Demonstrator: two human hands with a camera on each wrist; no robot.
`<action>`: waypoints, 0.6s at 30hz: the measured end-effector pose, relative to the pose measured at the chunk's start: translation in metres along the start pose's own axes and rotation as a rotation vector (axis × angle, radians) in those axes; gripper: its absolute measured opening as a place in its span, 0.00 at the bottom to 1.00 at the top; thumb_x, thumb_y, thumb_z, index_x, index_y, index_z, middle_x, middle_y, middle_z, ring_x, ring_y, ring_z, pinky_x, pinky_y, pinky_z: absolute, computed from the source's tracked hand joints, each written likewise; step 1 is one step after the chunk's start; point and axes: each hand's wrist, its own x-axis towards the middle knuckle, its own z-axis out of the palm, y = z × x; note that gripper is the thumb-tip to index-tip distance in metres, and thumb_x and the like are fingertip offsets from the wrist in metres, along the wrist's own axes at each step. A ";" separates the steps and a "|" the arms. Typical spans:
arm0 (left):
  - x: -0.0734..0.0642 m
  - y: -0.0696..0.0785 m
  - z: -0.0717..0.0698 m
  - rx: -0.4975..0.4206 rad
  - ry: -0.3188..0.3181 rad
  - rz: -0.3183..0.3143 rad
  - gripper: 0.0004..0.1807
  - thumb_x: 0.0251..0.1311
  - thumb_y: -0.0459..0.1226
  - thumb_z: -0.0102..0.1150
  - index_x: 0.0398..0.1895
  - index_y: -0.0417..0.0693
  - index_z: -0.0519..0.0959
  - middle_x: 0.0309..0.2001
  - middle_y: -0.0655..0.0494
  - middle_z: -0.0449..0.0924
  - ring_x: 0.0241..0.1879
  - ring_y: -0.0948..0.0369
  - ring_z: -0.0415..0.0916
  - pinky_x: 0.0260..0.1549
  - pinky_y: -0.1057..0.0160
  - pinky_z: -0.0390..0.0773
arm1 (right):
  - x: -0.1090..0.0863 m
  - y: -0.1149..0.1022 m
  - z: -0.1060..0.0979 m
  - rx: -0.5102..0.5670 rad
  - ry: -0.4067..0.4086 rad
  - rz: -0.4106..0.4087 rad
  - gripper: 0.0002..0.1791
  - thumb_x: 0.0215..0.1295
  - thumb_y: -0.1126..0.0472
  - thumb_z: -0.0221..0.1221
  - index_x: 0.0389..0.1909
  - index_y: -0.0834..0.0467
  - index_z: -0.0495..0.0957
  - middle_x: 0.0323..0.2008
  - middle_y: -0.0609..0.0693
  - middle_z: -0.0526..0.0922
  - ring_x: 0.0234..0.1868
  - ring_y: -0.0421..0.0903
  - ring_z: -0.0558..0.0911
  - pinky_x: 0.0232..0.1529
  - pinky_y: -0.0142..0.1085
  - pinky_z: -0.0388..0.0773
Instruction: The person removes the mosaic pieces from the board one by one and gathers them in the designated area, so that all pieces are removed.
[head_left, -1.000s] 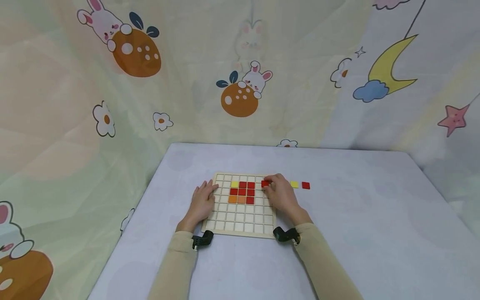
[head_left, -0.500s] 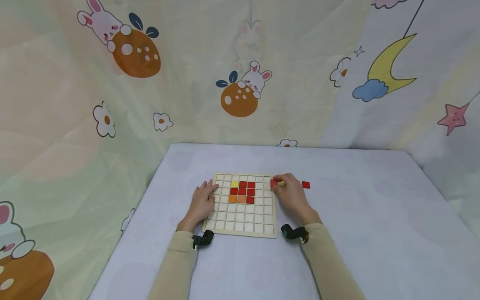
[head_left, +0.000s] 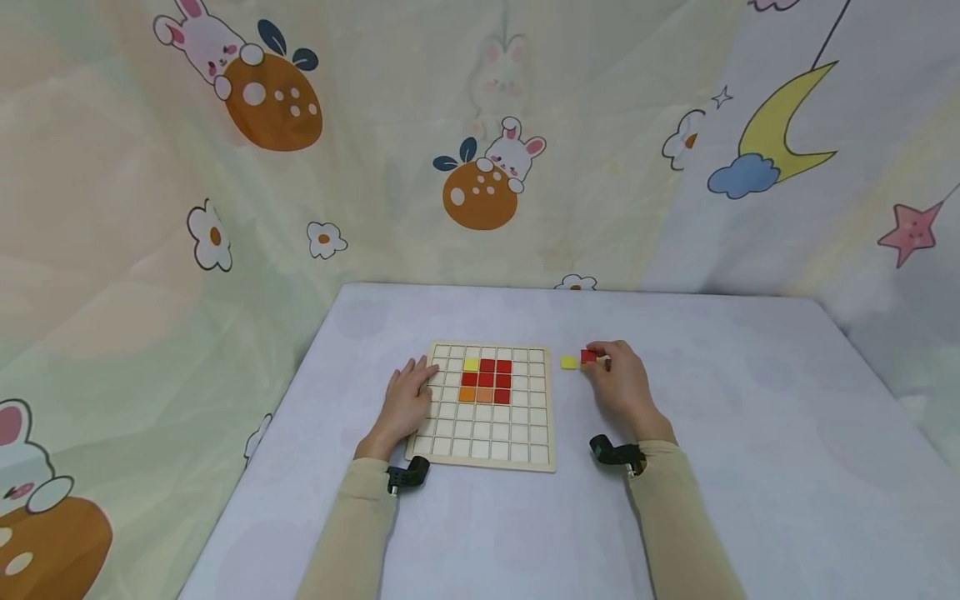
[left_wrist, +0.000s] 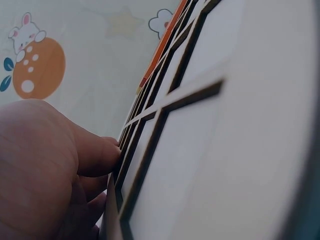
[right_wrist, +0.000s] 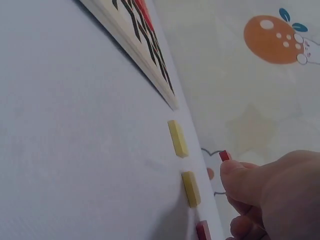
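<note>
A wooden grid board (head_left: pixel 480 465) lies on the table with a cluster of square tiles in its cells: a yellow tile (head_left: pixel 471 365), several red tiles (head_left: pixel 486 380) and two orange ones (head_left: pixel 467 394). My left hand (head_left: pixel 400 404) rests on the board's left edge, its fingers extended; in the left wrist view the thumb (left_wrist: pixel 100 155) touches the rim. To the right of the board, my right hand (head_left: pixel 622 383) pinches a red tile (head_left: pixel 588 356) between thumb and fingertips, raised above the table in the right wrist view.
Beside the board's right edge lies a yellow tile (head_left: pixel 568 362). The right wrist view shows a second yellow tile (right_wrist: pixel 191 189) and a red tile (right_wrist: pixel 203 230) in line with it, partly behind my right hand in the head view. A patterned cloth (head_left: pixel 390 200) hangs behind the table.
My right hand has moved right, off the board and past the yellow tile, carrying the red tile. That yellow tile is now uncovered. The left hand stays on the board.
</note>
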 end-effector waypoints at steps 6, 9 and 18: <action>-0.001 0.001 0.000 -0.004 -0.003 0.005 0.24 0.70 0.32 0.43 0.68 0.42 0.70 0.75 0.45 0.54 0.77 0.49 0.41 0.75 0.49 0.34 | 0.001 0.016 -0.009 -0.016 0.022 0.025 0.18 0.67 0.65 0.58 0.57 0.61 0.77 0.50 0.60 0.75 0.45 0.56 0.75 0.45 0.46 0.75; 0.000 0.001 0.000 -0.002 0.001 0.004 0.23 0.70 0.32 0.43 0.68 0.42 0.70 0.75 0.45 0.54 0.76 0.48 0.41 0.75 0.49 0.35 | 0.001 0.018 -0.013 -0.025 0.041 0.037 0.18 0.67 0.64 0.59 0.57 0.62 0.77 0.50 0.61 0.76 0.43 0.55 0.74 0.43 0.44 0.72; 0.001 0.002 -0.001 0.011 0.000 -0.002 0.24 0.70 0.32 0.43 0.68 0.43 0.70 0.75 0.46 0.54 0.77 0.49 0.41 0.75 0.50 0.35 | -0.001 0.026 -0.022 -0.025 0.052 0.098 0.19 0.70 0.64 0.56 0.60 0.62 0.75 0.52 0.63 0.75 0.46 0.58 0.73 0.47 0.50 0.74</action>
